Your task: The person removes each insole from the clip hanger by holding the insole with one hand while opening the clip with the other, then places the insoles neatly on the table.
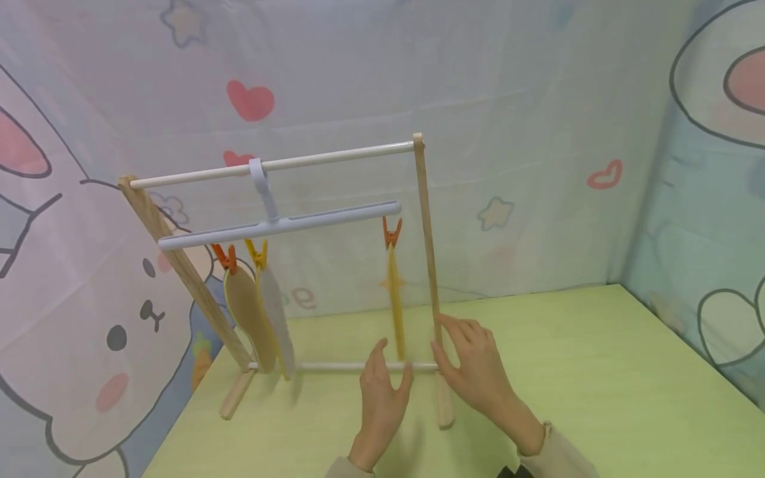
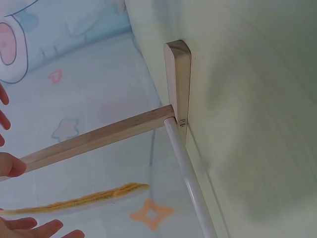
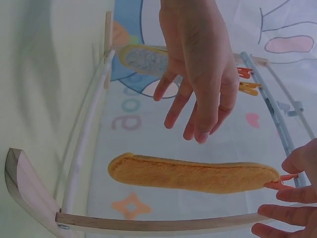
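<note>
A fuzzy yellow insole (image 3: 193,173) hangs from an orange clip (image 1: 391,231) at the right end of a pale blue hanger (image 1: 281,226). Just below and left of it is my left hand (image 1: 382,398), fingers extended and holding nothing. My right hand (image 1: 478,365) is spread beside the right wooden post (image 1: 427,252); whether its fingertips touch the post I cannot tell. Toward the hanger's left end, a tan insole (image 1: 246,312) hangs from another orange clip (image 1: 226,257). Next to it a grey-faced insole (image 1: 277,318) hangs from a yellow clip (image 1: 257,253).
The hanger hooks over the white top rod (image 1: 340,158) of a wooden rack. A lower white rod (image 1: 340,366) joins the feet, the right foot (image 1: 445,405) among them. The rack stands on a pale green table (image 1: 574,372). Behind hangs a printed cloth (image 1: 526,119).
</note>
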`<act>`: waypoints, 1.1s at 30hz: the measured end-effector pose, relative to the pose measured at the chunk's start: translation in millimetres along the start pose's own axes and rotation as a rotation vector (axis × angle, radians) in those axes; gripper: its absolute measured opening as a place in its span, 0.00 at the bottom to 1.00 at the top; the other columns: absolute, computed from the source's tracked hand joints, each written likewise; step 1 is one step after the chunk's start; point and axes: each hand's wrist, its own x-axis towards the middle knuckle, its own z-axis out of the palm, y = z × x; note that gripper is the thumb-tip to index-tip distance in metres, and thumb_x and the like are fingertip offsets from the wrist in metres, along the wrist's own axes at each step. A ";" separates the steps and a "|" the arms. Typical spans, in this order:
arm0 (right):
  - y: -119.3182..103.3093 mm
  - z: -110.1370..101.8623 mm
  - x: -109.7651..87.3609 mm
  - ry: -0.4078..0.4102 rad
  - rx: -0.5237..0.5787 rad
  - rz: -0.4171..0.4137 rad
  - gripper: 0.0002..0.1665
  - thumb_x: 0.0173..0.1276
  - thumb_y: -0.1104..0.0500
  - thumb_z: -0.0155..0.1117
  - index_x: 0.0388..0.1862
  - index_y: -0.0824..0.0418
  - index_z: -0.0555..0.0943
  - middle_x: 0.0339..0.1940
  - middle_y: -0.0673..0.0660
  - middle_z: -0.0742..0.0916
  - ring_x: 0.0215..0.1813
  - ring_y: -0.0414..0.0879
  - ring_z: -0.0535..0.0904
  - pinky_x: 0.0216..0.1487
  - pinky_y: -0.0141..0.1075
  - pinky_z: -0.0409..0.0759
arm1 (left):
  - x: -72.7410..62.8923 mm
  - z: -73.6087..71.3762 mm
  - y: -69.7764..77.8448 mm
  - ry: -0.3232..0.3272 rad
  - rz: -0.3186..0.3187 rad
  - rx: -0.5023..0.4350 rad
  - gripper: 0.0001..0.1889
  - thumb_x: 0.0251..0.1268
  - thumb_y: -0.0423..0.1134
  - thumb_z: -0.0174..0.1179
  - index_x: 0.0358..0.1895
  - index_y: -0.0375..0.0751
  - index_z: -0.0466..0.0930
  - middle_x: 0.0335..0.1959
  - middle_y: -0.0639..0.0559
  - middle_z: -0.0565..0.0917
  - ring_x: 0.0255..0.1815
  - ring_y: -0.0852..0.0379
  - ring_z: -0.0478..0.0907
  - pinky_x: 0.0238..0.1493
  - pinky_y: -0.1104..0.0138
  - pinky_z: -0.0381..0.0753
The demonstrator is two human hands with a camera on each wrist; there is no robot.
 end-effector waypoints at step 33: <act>6.2 -2.3 29.3 -0.159 0.222 0.099 0.24 0.64 0.60 0.54 0.59 0.66 0.68 0.54 0.62 0.78 0.55 0.56 0.74 0.52 0.50 0.73 | 4.1 -1.3 -7.3 -0.143 -0.102 -0.167 0.27 0.59 0.35 0.56 0.60 0.26 0.59 0.58 0.32 0.68 0.58 0.37 0.67 0.56 0.49 0.68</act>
